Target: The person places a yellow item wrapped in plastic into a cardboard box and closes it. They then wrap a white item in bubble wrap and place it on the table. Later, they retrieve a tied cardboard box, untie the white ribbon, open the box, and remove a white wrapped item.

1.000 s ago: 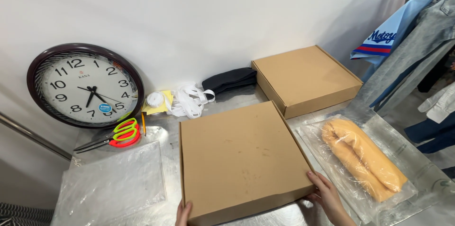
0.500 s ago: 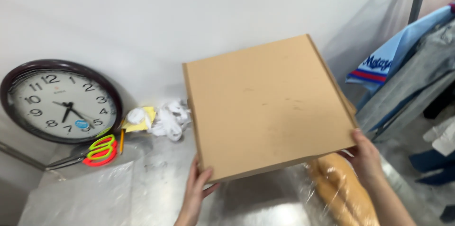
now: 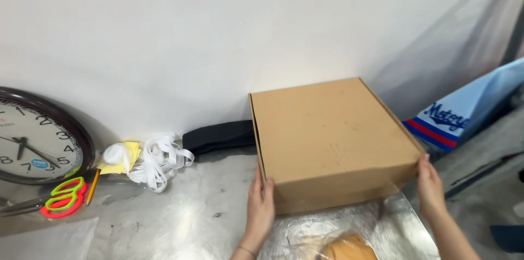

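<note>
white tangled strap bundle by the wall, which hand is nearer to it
Left. The left hand grips the brown cardboard box's near left corner, just right of the white tangled strap bundle. The right hand holds the box's far right side, well away.

A flat, square brown cardboard box [image 3: 330, 137] is sitting closed between the two hands, its plain lid facing up and tilting slightly toward the viewer. The left hand [image 3: 261, 208] is pressing against its near left corner, while the right hand [image 3: 430, 188] is gripping its near right corner.
</note>
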